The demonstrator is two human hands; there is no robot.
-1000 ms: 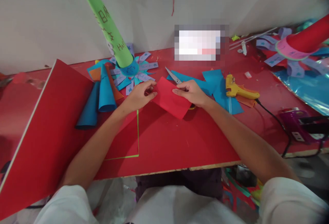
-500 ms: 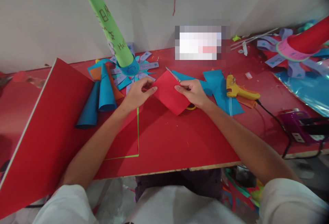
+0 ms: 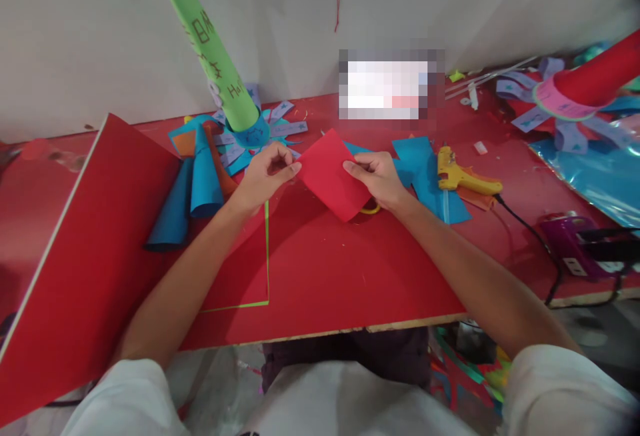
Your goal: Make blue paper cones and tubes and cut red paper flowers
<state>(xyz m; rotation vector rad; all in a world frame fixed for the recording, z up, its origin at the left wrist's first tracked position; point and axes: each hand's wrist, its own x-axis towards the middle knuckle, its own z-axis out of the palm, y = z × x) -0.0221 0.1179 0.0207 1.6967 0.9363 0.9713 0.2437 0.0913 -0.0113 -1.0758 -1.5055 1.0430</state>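
"So, what is recorded in the head view for the hands?"

"A red sheet (image 3: 336,177) is held by both, tilted, above the middle of the red table (image 3: 325,276), nearer the back edge than the front corners. Its left corner is pinched at the thumb of the left hand (image 3: 271,173); the fingers are curled, with only a small gap seen between them and the thumb. By the right hand (image 3: 379,179) its right side is gripped, the thumb laid on top and the fingers bent and partly hidden."

"Is anything noted beneath the sheet?"

"A yellow handle (image 3: 371,210) is seen at its lower right side; the remainder is mostly covered."

"And to the left?"

"Two blue cones (image 3: 206,186) are found side by side, next to a red board (image 3: 93,269) that is slanted across the left part of the surface. Behind them, towards the back edge, a green tube (image 3: 215,56) is stood in a blue ring (image 3: 250,131)."

"To the right?"

"Blue paper pieces (image 3: 430,186) are scattered just beside the right hand, and a yellow glue gun (image 3: 467,179) is rested partly over them. A purple box (image 3: 563,243) is placed near the front edge. Towards the right back corner, a red tube (image 3: 607,73) is surrounded by a pink ring (image 3: 555,97)."
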